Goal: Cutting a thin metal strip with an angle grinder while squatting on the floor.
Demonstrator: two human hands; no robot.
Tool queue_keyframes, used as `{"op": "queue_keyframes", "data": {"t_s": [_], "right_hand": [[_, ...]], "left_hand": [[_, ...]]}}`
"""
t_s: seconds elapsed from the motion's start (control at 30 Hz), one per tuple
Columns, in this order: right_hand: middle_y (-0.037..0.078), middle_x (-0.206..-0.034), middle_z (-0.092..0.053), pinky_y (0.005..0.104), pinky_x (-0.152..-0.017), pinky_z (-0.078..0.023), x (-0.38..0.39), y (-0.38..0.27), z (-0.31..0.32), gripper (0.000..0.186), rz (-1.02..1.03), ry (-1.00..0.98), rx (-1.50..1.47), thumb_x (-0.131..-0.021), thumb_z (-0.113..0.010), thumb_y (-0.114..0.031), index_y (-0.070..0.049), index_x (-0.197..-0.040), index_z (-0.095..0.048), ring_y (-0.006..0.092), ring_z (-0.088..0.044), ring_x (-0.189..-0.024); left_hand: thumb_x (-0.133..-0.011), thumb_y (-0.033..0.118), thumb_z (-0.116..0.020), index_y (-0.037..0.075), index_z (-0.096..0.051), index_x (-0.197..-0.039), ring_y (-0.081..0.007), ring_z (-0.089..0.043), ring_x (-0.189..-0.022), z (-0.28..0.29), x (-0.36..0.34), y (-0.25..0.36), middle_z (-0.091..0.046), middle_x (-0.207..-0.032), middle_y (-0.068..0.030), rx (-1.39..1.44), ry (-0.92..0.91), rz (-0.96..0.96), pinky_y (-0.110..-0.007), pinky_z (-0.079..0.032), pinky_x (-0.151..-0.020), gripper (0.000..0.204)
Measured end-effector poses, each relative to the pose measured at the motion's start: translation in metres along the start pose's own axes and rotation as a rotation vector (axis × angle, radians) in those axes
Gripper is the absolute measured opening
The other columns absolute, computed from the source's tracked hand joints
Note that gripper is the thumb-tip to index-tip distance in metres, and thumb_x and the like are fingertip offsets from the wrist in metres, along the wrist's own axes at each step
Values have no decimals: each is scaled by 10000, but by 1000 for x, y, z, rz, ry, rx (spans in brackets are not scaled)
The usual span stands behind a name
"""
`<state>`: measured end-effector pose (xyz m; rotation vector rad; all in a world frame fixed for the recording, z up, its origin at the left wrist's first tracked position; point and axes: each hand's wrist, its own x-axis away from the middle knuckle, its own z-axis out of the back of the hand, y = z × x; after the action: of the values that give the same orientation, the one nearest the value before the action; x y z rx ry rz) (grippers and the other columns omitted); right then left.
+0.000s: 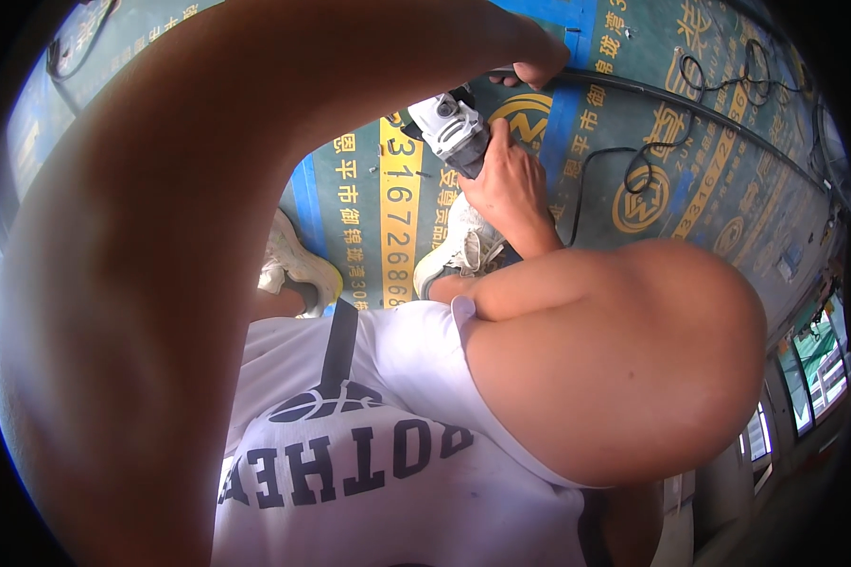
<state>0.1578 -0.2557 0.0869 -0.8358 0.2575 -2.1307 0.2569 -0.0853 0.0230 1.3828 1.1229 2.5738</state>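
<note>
My left arm arches over the top of the view to my left hand [534, 61], whose fingers are wrapped round a long, thin black bar [633, 80] running toward the right. Below it, my right hand [501, 180] grips a white and black handheld power tool [452, 123]. The tool is just under the bar near my left hand; whether they touch is unclear. My white shoes [463, 231] stand on either side below, partly hidden by my arms and white shirt.
A printed green floor covering [624, 123] with blue tape [577, 28] spreads beneath. A black cable [638, 170] lies in loops to the right. Beyond, at the far right, are a grey wall edge and windows [818, 369].
</note>
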Motion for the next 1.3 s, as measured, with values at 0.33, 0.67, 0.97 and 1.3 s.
{"op": "queue_keyframes", "data": {"t_s": [0.33, 0.67, 0.97, 1.3], "right_hand": [[288, -914, -715, 546, -794, -557, 1, -4, 0, 611, -8, -5, 4, -764, -864, -201, -1, -1210, -498, 490, -703, -885], [291, -935, -719, 548, -802, -557, -2, -2, 0, 621, -34, -18, 20, -775, -867, -228, 3, -1217, -496, 489, -706, -900], [291, -929, -717, 540, -802, -566, 1, 5, 0, 610, 44, -2, -3, -766, -863, -221, 5, -1210, -511, 494, -707, -900], [90, -919, -709, 344, -741, -592, 15, 45, -19, 398, -237, -431, -1208, -788, -823, -86, 13, -1133, -653, 187, -703, -753]], "left_hand": [[-947, 101, -692, -46, -764, -920, -263, -772, -747, -6, -7, 0, -793, -821, -111, -114, 9, -25, -377, -643, -676, 166], [-933, 111, -703, -33, -778, -907, -250, -769, -789, -15, -10, 6, -797, -825, -89, -139, 9, -75, -372, -631, -719, 164], [-921, 120, -714, -20, -790, -895, -239, -766, -827, -17, -12, 5, -802, -829, -70, -199, 32, -126, -367, -620, -758, 162], [-907, 131, -725, -6, -804, -882, -226, -763, -868, -9, -11, -4, -806, -833, -48, -493, 181, -275, -362, -608, -801, 160]]}}
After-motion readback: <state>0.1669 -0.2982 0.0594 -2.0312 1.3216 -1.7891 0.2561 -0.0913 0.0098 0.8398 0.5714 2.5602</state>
